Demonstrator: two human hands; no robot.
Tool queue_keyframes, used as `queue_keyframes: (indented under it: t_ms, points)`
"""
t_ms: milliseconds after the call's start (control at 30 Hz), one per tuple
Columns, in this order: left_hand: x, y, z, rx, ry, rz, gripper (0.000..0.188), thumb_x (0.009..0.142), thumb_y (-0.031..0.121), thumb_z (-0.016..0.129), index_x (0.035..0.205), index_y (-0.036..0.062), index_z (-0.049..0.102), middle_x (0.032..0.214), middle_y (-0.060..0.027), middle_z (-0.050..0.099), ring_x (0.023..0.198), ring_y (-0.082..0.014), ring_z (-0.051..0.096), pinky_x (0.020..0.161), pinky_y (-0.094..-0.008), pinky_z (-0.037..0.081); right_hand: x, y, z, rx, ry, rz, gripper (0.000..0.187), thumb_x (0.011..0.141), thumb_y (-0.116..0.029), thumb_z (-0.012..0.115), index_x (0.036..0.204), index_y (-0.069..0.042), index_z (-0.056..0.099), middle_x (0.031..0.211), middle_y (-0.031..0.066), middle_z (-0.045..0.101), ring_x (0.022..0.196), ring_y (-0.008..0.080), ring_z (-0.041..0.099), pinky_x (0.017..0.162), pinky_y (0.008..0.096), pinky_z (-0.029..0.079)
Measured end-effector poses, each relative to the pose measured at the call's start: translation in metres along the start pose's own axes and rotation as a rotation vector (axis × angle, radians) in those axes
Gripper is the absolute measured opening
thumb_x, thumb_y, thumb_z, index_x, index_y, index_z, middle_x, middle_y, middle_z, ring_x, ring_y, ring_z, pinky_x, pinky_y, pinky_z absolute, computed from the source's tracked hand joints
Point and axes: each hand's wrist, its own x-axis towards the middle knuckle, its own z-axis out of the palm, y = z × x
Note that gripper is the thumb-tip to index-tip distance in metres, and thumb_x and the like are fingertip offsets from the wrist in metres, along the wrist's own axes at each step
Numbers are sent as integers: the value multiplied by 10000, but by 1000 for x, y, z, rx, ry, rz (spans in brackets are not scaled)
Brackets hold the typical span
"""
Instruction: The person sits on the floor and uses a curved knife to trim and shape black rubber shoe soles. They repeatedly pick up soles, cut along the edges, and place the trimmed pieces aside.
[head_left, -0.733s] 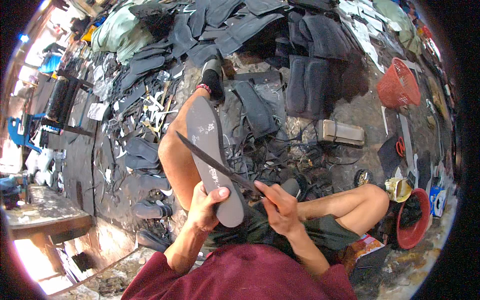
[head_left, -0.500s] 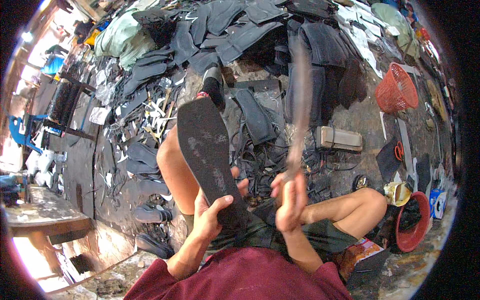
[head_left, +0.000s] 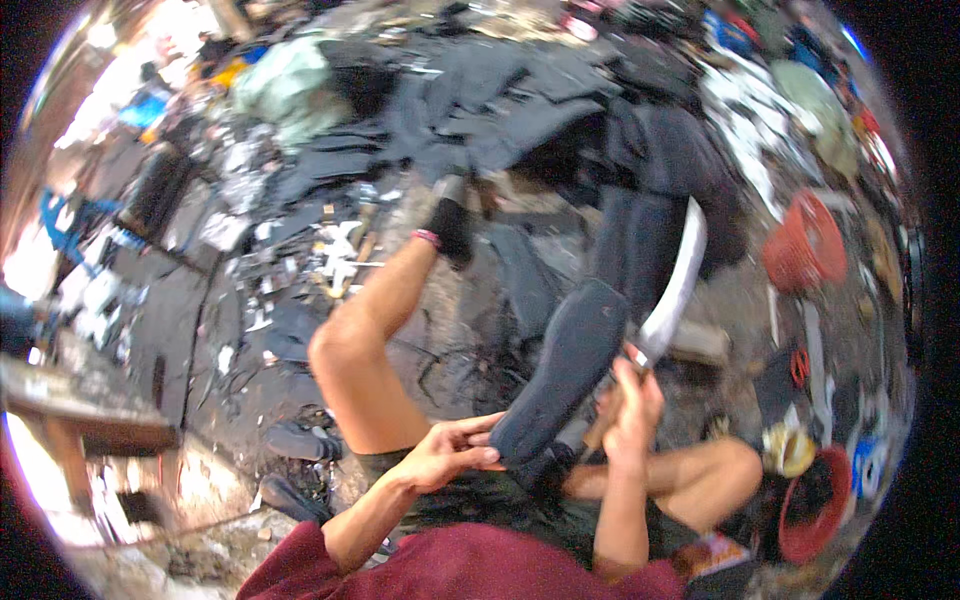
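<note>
Head view, looking down and partly blurred: we sit with a dark sole-shaped piece [head_left: 562, 368] slanting up and to the right in front of our lap, its near end pinched in our left hand [head_left: 443, 458]. Our right hand [head_left: 632, 405] is closed around a curved knife [head_left: 681, 283], its pale blade rising away from us just beside the piece's far end; we cannot tell whether the right fingers touch the piece too. We judge this a moment of positioning the piece rather than cutting, and the next move calls for a firm left grip with the edge kept off fingers and legs. Littered floor [head_left: 445, 350] shows between the piece and our raised left knee [head_left: 340, 348], giving room there; our folded right leg [head_left: 705, 487] crowds the lower right.
</note>
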Motion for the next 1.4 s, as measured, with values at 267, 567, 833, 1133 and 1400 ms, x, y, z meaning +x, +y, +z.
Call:
queue_keyframes:
  t_ms: [267, 567, 833, 1133, 1400]
  points:
    - [91, 231, -63, -300, 667, 729, 437, 943, 253, 660, 1321, 61, 552, 1171, -93, 635, 1007, -200, 614, 795, -333, 522, -2, 6, -24, 169, 124, -10, 374, 975, -250, 633, 1328, -178, 532, 859, 31, 614, 543, 106, 512, 455, 256, 402]
    - [359, 26, -37, 860, 1106, 73, 1243, 635, 466, 890, 1541, -1, 177, 1538, -290, 326, 1428, -422, 320, 1159, -517, 307, -1, 6, -29, 90, 174, -83, 359, 993, -226, 599, 1328, -125, 522, 840, 40, 592, 539, 100, 508, 433, 257, 397]
    - [324, 15, -53, 1196, 1256, 98, 1335, 574, 401, 920, 1593, 145, 96, 1332, -154, 460, 1257, -359, 436, 1065, -538, 325, -13, 29, -39, -86, 57, -145, 373, 949, -121, 631, 1303, -51, 534, 826, 65, 622, 507, 92, 491, 439, 235, 403]
    - [175, 31, 5, 1243, 848, 1044, 350, 738, 88, 768, 1064, 68, 642, 1106, -125, 648, 950, -347, 617, 849, -430, 514, -10, 19, 9, -46, -96, -113, 438, 867, -127, 762, 1236, -71, 534, 1119, 87, 662, 595, 70, 536, 466, 215, 428]
    - [106, -28, 10, 1381, 596, 611, 360, 802, 443, 779, 893, 98, 734, 927, -98, 670, 857, -304, 623, 805, -438, 494, 42, -21, 8, -8, 258, -545, 394, 782, -128, 844, 985, -78, 511, 848, -1, 540, 634, 97, 528, 546, 244, 471]
